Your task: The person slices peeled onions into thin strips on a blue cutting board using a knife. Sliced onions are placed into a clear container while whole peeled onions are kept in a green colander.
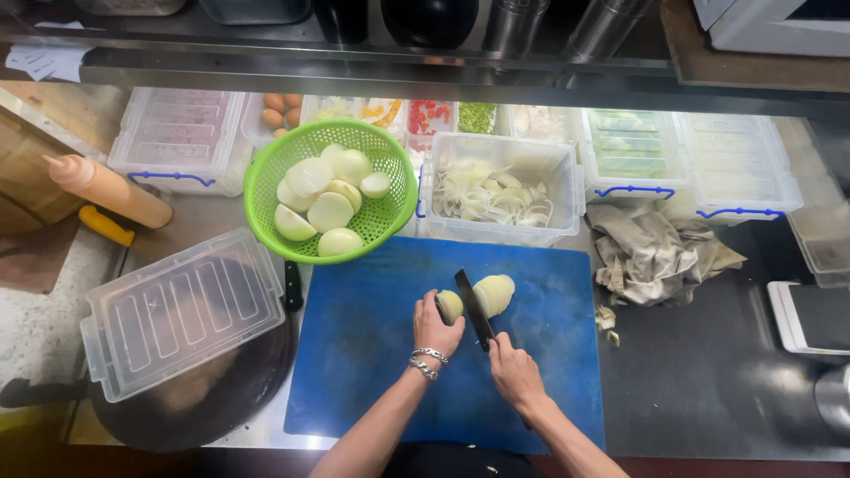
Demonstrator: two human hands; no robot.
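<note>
- Head view: on the blue cutting board (372, 354), the left hand (436, 326) has its fingers curled over an onion half (450, 305); the right hand (513, 370) is wrapped round a knife (474, 308), whose blade stands between that half and the other onion half (493, 294).
- Just behind the board: a green colander (266, 190) of peeled onions and a clear tub (496, 232) of sliced onion.
- Right of the board: a crumpled cloth (651, 252) and what look like onion scraps (607, 320).
- Left: a clear lid (181, 310) resting on a dark pan (221, 398).

Cutting board (372, 354): matt blue plastic, at the counter's near edge. Colander (266, 190): glossy green perforated plastic. Containers (181, 133) along the far edge: clear ribbed plastic. Counter (708, 381): dark brushed metal, dull sheen. Rag (651, 252): crumpled grey cloth. Knife blade (471, 305): dark matt metal
</note>
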